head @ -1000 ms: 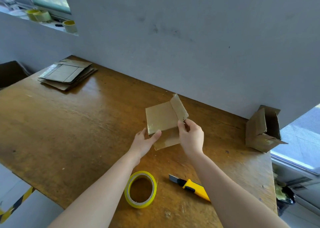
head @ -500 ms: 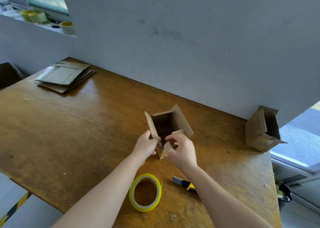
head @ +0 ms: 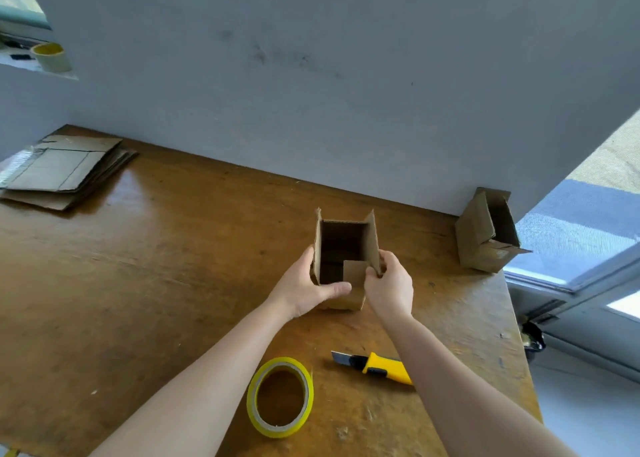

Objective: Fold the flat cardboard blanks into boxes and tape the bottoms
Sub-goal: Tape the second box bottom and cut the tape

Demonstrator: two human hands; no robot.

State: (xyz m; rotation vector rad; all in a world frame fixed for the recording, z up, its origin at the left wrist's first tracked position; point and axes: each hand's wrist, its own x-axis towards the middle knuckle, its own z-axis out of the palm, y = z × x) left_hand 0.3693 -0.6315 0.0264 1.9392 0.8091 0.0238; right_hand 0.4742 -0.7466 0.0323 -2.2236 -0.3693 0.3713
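A small brown cardboard box [head: 372, 238], squared up into a tube with its open end toward me, is held over the wooden table [head: 156, 283]. My left hand [head: 308, 288] grips its left wall, thumb across the near edge. My right hand [head: 389, 288] pinches the right wall beside a small flap [head: 355, 272] bent inward. A yellow roll of tape [head: 280, 397] lies flat on the table near me. A stack of flat cardboard blanks [head: 65, 170] sits at the far left.
A yellow utility knife [head: 375, 367] lies right of the tape, partly under my right forearm. An opened-up box [head: 486, 233] rests on its side at the table's far right corner, against the grey wall. Another tape roll [head: 52, 57] stands on the window ledge.
The flat blank has been opened into a square tube and turned with its open end toward me. Both hands shifted to its side walls, and a small flap now bends inward.
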